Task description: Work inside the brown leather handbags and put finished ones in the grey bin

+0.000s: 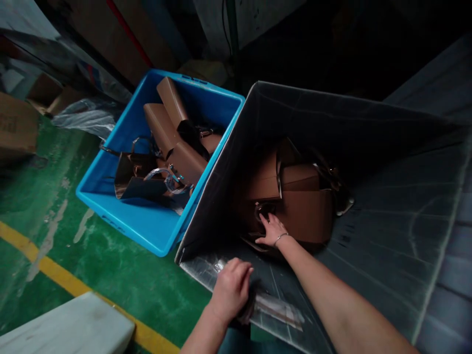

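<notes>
My right hand [271, 229] reaches down into a tall dark grey bin [387, 206] and rests on a pile of brown leather bags [295, 201]. Its fingers curl around a dark strap or handle on one bag. A thin bracelet circles that wrist. My left hand [232, 290] is closed over the near rim of the same bin, gripping its edge.
A blue plastic crate [121, 216] to the left holds several more brown bags and straps [173, 147]. The floor is green with a yellow line [55, 273]. Cardboard boxes [14, 125] and clear plastic wrap [84, 115] lie at the far left. A pale surface [73, 327] sits bottom left.
</notes>
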Demonstrator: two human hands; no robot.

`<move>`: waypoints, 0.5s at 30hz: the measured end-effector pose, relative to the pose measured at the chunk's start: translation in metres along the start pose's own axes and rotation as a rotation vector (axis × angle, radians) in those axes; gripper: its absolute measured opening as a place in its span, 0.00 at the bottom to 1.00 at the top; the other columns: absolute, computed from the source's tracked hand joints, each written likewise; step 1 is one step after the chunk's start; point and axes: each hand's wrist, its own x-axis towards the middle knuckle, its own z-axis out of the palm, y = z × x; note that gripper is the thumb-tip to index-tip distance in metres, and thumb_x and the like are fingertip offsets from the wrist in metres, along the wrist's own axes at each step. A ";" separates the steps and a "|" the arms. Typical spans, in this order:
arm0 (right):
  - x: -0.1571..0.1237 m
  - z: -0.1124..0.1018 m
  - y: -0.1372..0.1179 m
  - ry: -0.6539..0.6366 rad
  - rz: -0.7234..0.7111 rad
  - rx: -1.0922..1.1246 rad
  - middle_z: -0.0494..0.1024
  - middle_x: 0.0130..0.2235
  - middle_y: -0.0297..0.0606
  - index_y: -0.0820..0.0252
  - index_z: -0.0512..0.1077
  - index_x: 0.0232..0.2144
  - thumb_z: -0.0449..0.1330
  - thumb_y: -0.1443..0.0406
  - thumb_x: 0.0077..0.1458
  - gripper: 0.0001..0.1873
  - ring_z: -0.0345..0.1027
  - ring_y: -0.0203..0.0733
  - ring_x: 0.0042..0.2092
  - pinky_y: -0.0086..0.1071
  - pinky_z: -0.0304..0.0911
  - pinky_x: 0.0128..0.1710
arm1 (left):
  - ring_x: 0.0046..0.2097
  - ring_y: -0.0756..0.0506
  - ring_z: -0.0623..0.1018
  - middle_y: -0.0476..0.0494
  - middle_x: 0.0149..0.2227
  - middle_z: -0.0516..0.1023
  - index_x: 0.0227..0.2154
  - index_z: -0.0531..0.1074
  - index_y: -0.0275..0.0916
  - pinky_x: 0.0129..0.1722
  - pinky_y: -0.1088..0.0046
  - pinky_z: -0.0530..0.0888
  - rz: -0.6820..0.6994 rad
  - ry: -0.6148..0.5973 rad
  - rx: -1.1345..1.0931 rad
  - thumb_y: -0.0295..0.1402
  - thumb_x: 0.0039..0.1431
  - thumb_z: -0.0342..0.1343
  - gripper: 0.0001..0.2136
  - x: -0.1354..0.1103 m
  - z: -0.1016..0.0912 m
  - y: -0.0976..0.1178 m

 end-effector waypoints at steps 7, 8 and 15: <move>0.003 0.062 -0.038 -0.256 0.032 -0.257 0.61 0.55 0.52 0.49 0.51 0.61 0.57 0.58 0.51 0.36 0.45 0.65 0.59 0.61 0.31 0.54 | 0.38 0.47 0.74 0.42 0.33 0.75 0.42 0.69 0.36 0.42 0.69 0.74 0.168 0.160 -0.061 0.22 0.55 0.52 0.12 -0.013 0.004 0.007; 0.001 0.068 -0.042 -0.280 0.029 -0.256 0.63 0.54 0.51 0.48 0.54 0.60 0.54 0.62 0.53 0.31 0.49 0.62 0.58 0.60 0.36 0.54 | 0.37 0.47 0.74 0.42 0.32 0.75 0.42 0.69 0.36 0.41 0.69 0.74 0.180 0.148 -0.056 0.22 0.55 0.52 0.12 -0.013 0.004 0.007; 0.018 0.053 -0.034 -0.318 0.033 -0.241 0.72 0.46 0.50 0.54 0.65 0.53 0.53 0.72 0.49 0.27 0.64 0.54 0.48 0.47 0.60 0.43 | 0.37 0.46 0.74 0.42 0.31 0.74 0.41 0.69 0.35 0.39 0.70 0.74 0.165 0.154 0.017 0.25 0.56 0.51 0.10 -0.013 0.005 0.005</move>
